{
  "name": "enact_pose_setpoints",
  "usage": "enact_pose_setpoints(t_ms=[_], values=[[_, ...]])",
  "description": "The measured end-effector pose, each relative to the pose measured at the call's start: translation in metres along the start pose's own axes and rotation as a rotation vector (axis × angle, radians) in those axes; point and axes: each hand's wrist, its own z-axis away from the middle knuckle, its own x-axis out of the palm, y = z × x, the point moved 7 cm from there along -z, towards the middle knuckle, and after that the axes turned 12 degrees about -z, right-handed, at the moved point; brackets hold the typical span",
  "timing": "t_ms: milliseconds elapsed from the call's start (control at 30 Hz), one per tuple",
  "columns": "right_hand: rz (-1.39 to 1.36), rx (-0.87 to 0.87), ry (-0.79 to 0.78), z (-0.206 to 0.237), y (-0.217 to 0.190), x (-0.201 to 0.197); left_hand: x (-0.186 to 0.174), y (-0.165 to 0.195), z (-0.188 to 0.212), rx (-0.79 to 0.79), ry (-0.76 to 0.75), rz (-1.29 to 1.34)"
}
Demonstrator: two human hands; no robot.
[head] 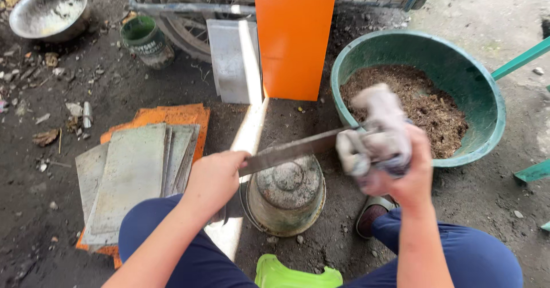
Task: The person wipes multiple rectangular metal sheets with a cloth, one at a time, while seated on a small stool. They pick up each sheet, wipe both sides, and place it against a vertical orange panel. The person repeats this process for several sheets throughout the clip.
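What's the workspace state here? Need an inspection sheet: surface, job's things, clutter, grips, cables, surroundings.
Surface: dark bare dirt ground, gritty, with small stones.
Job's things: long flat grey metal strip held across an upturned dented metal bucket; crumpled grey-white rag pressed on the strip.
Clutter: stack of grey metal sheets on an orange sheet; dry leaves and scraps at left.
Grips: left hand closed on the strip's near end; right hand closed on the rag.
Cables: nothing seen.
Surroundings: green plastic basin of brown sawdust-like material; upright orange panel; grey upright sheet; spoked wheel; small green can; metal bowl.
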Motion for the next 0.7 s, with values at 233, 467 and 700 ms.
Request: enact_pose_setpoints(t_ms=[233, 467, 700], values=[[0.628, -0.150, -0.505, 0.018, -0.048, 0.196, 0.067, -0.025, 0.004, -0.107, -0.135, -0.032], [0.800, 0.140, -0.700, 0.003, 0.033, 0.202, 0.102, -0.060, 0.019, -0.204, -0.122, 0.082], [1.166, 0.466, -0.466, -0.073, 0.139, 0.044, 0.099, -0.054, 0.013, -0.132, -0.061, 0.089]])
